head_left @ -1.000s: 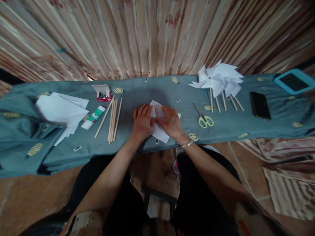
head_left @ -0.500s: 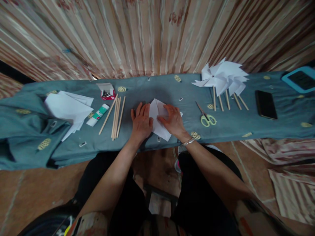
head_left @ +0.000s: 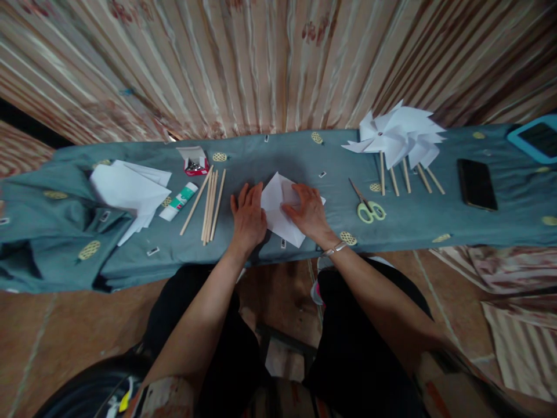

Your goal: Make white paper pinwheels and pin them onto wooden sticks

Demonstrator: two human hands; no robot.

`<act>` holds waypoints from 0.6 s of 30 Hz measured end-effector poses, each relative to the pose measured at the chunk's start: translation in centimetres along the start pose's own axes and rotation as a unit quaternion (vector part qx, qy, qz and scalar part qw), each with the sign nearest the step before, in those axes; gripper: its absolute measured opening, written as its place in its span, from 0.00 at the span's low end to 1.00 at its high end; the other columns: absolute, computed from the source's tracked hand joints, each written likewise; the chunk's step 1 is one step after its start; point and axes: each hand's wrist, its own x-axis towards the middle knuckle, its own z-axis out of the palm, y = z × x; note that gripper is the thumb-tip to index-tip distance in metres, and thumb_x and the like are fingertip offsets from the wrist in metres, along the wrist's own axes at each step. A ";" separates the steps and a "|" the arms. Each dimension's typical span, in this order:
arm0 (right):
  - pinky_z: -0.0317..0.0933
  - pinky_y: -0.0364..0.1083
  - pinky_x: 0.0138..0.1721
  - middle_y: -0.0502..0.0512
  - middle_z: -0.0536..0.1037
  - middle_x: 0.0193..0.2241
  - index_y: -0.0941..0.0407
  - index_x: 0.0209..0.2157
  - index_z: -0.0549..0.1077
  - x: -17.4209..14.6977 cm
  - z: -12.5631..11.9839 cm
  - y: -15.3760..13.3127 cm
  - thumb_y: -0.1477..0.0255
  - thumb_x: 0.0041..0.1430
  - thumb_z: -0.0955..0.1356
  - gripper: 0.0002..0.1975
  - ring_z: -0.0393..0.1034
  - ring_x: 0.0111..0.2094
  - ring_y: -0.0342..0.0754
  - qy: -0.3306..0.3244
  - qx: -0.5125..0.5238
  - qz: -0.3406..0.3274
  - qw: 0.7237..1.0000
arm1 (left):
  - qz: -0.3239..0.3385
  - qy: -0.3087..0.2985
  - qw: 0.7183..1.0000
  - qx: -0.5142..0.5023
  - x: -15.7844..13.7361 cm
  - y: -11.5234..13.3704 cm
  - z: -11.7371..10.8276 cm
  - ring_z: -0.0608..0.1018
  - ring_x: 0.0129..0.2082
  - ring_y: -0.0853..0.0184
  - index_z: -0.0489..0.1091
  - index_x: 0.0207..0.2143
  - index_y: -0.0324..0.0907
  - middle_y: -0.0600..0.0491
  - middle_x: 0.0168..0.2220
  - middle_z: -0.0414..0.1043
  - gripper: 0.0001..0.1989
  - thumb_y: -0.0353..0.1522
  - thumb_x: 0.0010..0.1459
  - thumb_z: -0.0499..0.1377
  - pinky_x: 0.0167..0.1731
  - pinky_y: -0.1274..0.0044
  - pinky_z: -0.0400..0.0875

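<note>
A sheet of white paper (head_left: 277, 200) with creases and a folded flap lies on the cloth-covered table in front of me. Along its left edge rests my left hand (head_left: 249, 217), palm down with the fingers spread. My right hand (head_left: 310, 212) lies over the paper's right side. Its thumb touches near the middle crease, apart from the fingers, which stretch over the upper right part. Under that hand some of the paper is hidden, with a small white corner showing beyond it.
On the left are white paper sheets (head_left: 130, 188), a glue stick (head_left: 178, 201), several wooden sticks (head_left: 209, 206) and a red box of small metal pieces (head_left: 194, 162). To the right lie scissors (head_left: 368, 209), paper pinwheels (head_left: 398, 133), a phone (head_left: 476, 184) and a blue-framed device (head_left: 517, 139).
My left hand has shifted slightly off the paper's left part, baring more of it. My right hand stays over the right side. The whole view has moved a little.
</note>
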 end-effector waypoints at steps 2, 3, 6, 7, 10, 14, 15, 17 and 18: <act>0.59 0.62 0.59 0.66 0.73 0.55 0.59 0.56 0.68 0.0 0.0 0.0 0.67 0.57 0.67 0.25 0.64 0.57 0.62 -0.001 0.002 0.001 1.000 | -0.004 0.010 1.000 -0.007 0.0 -0.2 0.2 0.54 0.70 0.56 0.52 0.67 0.35 0.43 0.67 0.59 0.34 0.24 0.57 0.46 0.67 0.54 0.44; 0.59 0.62 0.59 0.66 0.73 0.55 0.59 0.56 0.68 0.0 0.0 0.0 0.67 0.57 0.67 0.25 0.64 0.58 0.62 -0.001 0.004 0.003 1.000 | -0.005 0.015 1.000 -0.009 -0.1 -0.4 0.2 0.54 0.70 0.56 0.52 0.67 0.35 0.43 0.67 0.59 0.34 0.23 0.57 0.46 0.67 0.55 0.44; 0.59 0.62 0.58 0.66 0.73 0.55 0.59 0.56 0.69 0.0 0.0 -0.1 0.67 0.56 0.68 0.26 0.63 0.58 0.62 -0.004 0.006 0.008 1.000 | -0.005 0.023 1.000 -0.016 -0.2 -0.8 0.3 0.55 0.69 0.55 0.53 0.67 0.33 0.41 0.67 0.59 0.34 0.23 0.56 0.46 0.67 0.55 0.45; 0.59 0.62 0.58 0.67 0.72 0.56 0.60 0.56 0.69 0.0 -0.1 -0.1 0.67 0.56 0.68 0.26 0.63 0.58 0.62 -0.006 0.006 0.010 1.000 | -0.007 0.023 1.000 -0.018 -0.3 -1.0 0.2 0.55 0.69 0.55 0.53 0.66 0.32 0.41 0.66 0.59 0.33 0.23 0.56 0.46 0.67 0.56 0.45; 0.59 0.61 0.59 0.68 0.72 0.56 0.62 0.56 0.68 0.0 -0.2 -0.2 0.67 0.56 0.68 0.27 0.62 0.59 0.62 -0.008 0.005 0.014 1.000 | -0.011 0.025 0.999 -0.025 -0.4 -1.3 0.1 0.55 0.69 0.55 0.53 0.66 0.33 0.41 0.66 0.59 0.34 0.23 0.56 0.46 0.67 0.56 0.46; 0.58 0.61 0.59 0.68 0.73 0.55 0.62 0.55 0.69 0.1 -0.2 -0.4 0.68 0.55 0.69 0.27 0.63 0.58 0.62 -0.004 0.002 0.015 1.000 | -0.005 0.038 0.999 -0.036 -0.6 -1.8 0.0 0.56 0.69 0.54 0.53 0.66 0.34 0.40 0.66 0.60 0.34 0.22 0.56 0.47 0.66 0.55 0.48; 0.58 0.61 0.59 0.67 0.73 0.55 0.61 0.55 0.69 0.1 -0.2 -0.4 0.68 0.55 0.69 0.26 0.64 0.57 0.62 -0.003 0.002 0.016 1.000 | -0.006 0.042 0.998 -0.040 -0.5 -1.9 0.1 0.57 0.69 0.54 0.53 0.66 0.34 0.40 0.66 0.60 0.34 0.22 0.55 0.47 0.66 0.55 0.49; 0.59 0.61 0.59 0.66 0.73 0.55 0.60 0.55 0.69 0.1 -0.2 -0.4 0.67 0.55 0.69 0.25 0.64 0.57 0.62 -0.002 0.002 0.017 1.000 | -0.007 0.050 0.997 -0.052 -0.5 -2.2 0.3 0.57 0.69 0.54 0.54 0.65 0.34 0.40 0.65 0.61 0.34 0.22 0.55 0.47 0.66 0.55 0.50; 0.59 0.61 0.59 0.65 0.73 0.55 0.59 0.55 0.69 0.1 -0.2 -0.4 0.67 0.55 0.69 0.25 0.64 0.57 0.62 -0.003 0.002 0.018 1.000 | -0.007 0.054 0.997 -0.058 -0.5 -2.3 0.4 0.58 0.69 0.54 0.54 0.65 0.35 0.40 0.65 0.61 0.34 0.21 0.54 0.47 0.66 0.55 0.50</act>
